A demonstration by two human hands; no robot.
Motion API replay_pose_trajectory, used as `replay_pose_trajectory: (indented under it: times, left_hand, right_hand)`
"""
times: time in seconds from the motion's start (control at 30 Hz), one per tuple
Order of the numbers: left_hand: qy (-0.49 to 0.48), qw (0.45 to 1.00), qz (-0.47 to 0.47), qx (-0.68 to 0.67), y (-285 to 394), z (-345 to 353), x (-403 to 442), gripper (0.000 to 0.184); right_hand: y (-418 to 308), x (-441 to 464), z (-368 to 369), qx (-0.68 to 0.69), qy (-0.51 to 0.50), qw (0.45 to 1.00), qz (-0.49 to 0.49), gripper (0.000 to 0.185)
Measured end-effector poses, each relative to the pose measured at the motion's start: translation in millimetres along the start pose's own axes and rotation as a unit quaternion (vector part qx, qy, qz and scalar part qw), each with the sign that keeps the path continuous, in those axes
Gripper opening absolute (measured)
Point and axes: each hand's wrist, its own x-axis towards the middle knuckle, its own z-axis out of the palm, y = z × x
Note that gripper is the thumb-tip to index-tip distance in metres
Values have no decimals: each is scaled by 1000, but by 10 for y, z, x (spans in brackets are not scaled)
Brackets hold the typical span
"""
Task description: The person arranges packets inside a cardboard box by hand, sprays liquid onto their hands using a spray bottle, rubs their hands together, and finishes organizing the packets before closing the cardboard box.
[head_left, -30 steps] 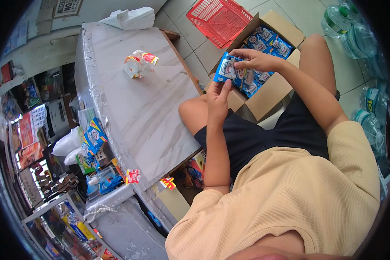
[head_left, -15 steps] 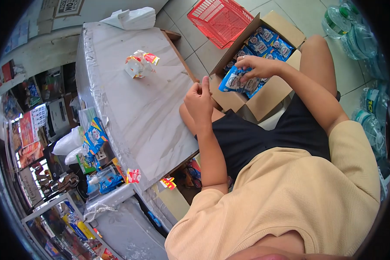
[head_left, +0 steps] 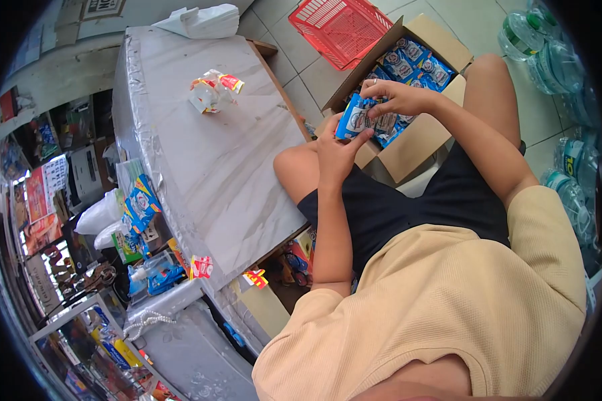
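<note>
A blue packet (head_left: 358, 117) with a white label is held up over the near left corner of an open cardboard box (head_left: 418, 150). My left hand (head_left: 338, 148) grips its lower left end, thumb across the front. On the upper right side, the fingers of my right hand (head_left: 401, 99) are closed on the same packet. Several similar blue packets (head_left: 408, 60) fill the box, which stands between my knees; part of them is hidden behind my right hand and forearm.
A marble-patterned table (head_left: 207, 167) at left carries a crumpled clear and red wrapper (head_left: 215, 91) and white plastic bags (head_left: 201, 21). Beyond the box is a red basket (head_left: 340, 30). Large clear bottles (head_left: 562, 63) line the right side. Shelves with goods (head_left: 73, 174) stand far left.
My left hand has risen from beside the box and taken hold of the packet's left end. My right hand still holds the packet, now turned slightly more upright.
</note>
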Motion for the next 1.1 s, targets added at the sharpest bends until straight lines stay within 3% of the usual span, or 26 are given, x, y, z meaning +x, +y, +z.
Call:
replay_pose_trajectory:
  times: [0.1,0.27,0.43,0.6,0.67,0.73,0.77,0.9,0.93,1.07,1.1]
  left_hand:
    - [11,1000,3,-14,1,19,3,50]
    - [35,998,39,28,80,65,12,42]
    - [-88,993,-58,45,-55,16,48,42]
    - [-52,998,-46,0,-197,60,69,38]
    - [15,992,-97,-81,-228,51,71,39]
    - [84,972,-150,-160,-267,27,37,40]
    - [86,971,-154,-162,-316,24,27,40]
    - [137,874,-190,-426,-593,49,51,39]
    - [138,872,-192,-429,-641,85,23,39]
    - [86,838,-193,-502,-784,436,-28,41]
    - [85,837,-194,-505,-773,513,-54,41]
  right_hand:
    - [-2,-22,13,14,5,1000,0,27]
    - [-50,-49,3,-140,-43,989,-1,31]
    - [41,-49,70,-231,-50,972,-17,33]
    - [89,-45,36,-234,52,970,-45,32]
    - [129,-4,-33,-226,78,970,-44,33]
    - [170,34,-131,-284,101,952,51,33]
    - [180,38,-131,-283,97,953,53,33]
    - [215,24,-121,-149,20,964,218,46]
    - [204,24,-85,-151,17,964,221,46]
    - [183,93,167,93,91,950,284,53]
    - [257,105,176,90,91,950,286,53]
